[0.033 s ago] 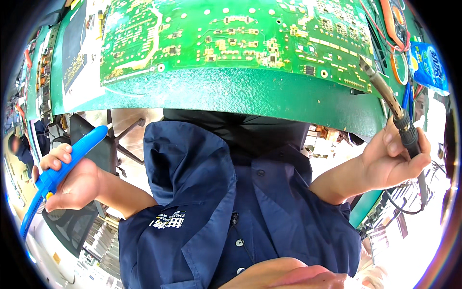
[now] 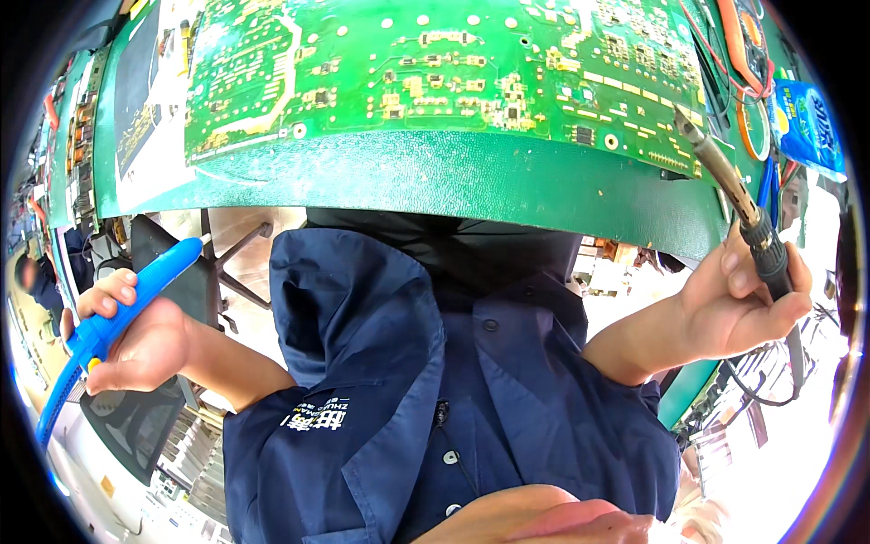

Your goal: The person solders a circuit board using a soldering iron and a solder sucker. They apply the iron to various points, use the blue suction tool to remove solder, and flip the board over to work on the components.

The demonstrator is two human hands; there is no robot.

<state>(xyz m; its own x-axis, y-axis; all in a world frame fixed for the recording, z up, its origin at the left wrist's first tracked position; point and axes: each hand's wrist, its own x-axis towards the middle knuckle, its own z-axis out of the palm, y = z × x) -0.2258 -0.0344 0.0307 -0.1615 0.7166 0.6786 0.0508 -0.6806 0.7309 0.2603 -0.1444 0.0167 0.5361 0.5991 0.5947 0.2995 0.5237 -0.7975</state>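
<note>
My left hand (image 2: 149,337) is closed around a blue solder sucker (image 2: 152,279) with a pale tip and a small yellow button. It is raised beyond the bench edge at the left, its tip slanting up and to the right. In my right hand (image 2: 729,313) is a soldering iron (image 2: 732,181), gripped by its dark handle, with the metal tip pointing up and to the left. The tip appears over the lower right corner of a large green circuit board (image 2: 349,95); whether they touch, I cannot tell. The board lies at the top of the view.
The board rests on a green bench mat (image 2: 435,177). At the right are an orange-framed meter (image 2: 745,45), cables and a blue packet (image 2: 807,127). A dark board (image 2: 140,100) lies at the left. Below the bench stands a black chair (image 2: 149,417). Another person (image 2: 41,290) is at the far left.
</note>
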